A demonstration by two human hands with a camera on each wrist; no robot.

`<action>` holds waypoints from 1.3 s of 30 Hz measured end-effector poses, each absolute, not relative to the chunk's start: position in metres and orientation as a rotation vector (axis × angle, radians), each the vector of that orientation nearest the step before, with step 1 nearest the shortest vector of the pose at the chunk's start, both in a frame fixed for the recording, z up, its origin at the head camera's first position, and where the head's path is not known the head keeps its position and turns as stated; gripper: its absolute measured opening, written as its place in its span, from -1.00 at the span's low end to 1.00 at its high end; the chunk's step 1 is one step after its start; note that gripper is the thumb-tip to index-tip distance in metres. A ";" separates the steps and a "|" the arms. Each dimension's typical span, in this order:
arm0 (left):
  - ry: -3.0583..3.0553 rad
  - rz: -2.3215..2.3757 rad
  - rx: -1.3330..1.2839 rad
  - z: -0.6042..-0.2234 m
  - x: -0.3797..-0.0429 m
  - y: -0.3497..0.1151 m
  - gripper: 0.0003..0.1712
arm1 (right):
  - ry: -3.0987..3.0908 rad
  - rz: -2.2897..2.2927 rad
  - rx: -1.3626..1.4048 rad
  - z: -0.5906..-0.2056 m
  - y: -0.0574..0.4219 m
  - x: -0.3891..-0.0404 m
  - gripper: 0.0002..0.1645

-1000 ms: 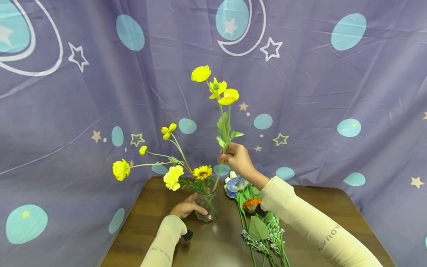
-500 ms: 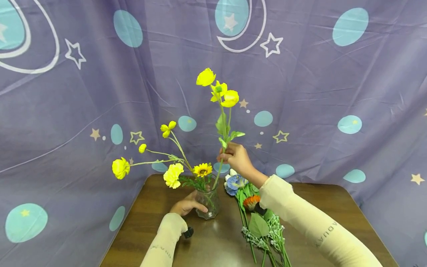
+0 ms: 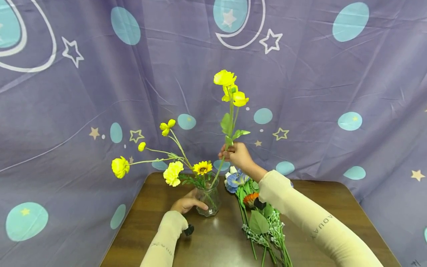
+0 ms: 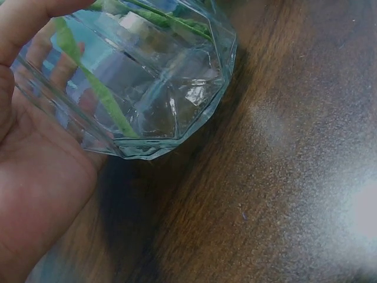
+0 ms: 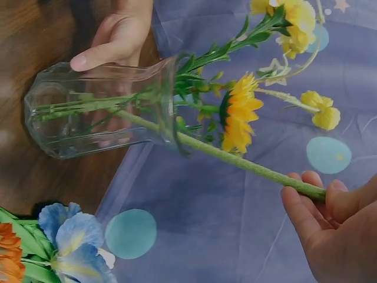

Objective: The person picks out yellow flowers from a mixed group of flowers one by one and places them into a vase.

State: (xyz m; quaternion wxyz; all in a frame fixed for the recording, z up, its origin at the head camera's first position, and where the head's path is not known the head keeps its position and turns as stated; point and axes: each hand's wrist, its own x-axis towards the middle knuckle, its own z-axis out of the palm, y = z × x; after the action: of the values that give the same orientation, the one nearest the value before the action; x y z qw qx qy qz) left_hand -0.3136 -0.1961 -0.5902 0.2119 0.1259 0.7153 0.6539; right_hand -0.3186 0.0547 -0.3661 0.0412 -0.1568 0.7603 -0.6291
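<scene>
My left hand (image 3: 188, 203) grips a clear glass vase (image 3: 211, 202) from its left side, with the thumb across the front. My right hand (image 3: 238, 155) pinches the green stem of a tall yellow flower (image 3: 225, 78) below its leaves. In the right wrist view that stem (image 5: 235, 160) slants through the vase mouth, its lower part inside the glass. A small sunflower (image 3: 202, 168), a pale yellow carnation (image 3: 173, 174) and a branching yellow flower (image 3: 120, 167) stand in the vase, leaning left. The left wrist view shows green stems (image 4: 106, 100) through the glass.
Right of the vase, loose flowers lie on the brown wooden table (image 3: 310, 207): a blue flower (image 3: 237, 181), an orange flower (image 3: 251, 199), a broad green leaf (image 3: 258, 222) and white-tipped sprigs (image 3: 276, 231). A purple curtain (image 3: 300, 92) hangs behind the table.
The tall flower's blossoms have swung to the right and its stem leans further right. My left hand stays on the vase; the whole view has shifted slightly.
</scene>
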 end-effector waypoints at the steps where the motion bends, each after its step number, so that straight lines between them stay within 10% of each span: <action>1: 1.985 1.818 0.359 -0.590 -0.314 -0.196 0.37 | 2.320 -1.931 -0.474 -0.367 0.055 -0.320 -0.82; 39: 1.981 1.830 0.386 -0.594 -0.315 -0.197 0.26 | 2.338 -1.997 -0.382 -0.367 0.038 -0.318 -0.79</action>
State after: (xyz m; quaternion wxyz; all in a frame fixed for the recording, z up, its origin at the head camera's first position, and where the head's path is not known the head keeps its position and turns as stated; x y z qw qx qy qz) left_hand -0.3152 -0.1974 -0.5936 0.2071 0.1388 0.7113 0.6571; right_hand -0.3179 0.0381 -0.3670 0.0216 -0.1231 0.7545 -0.6443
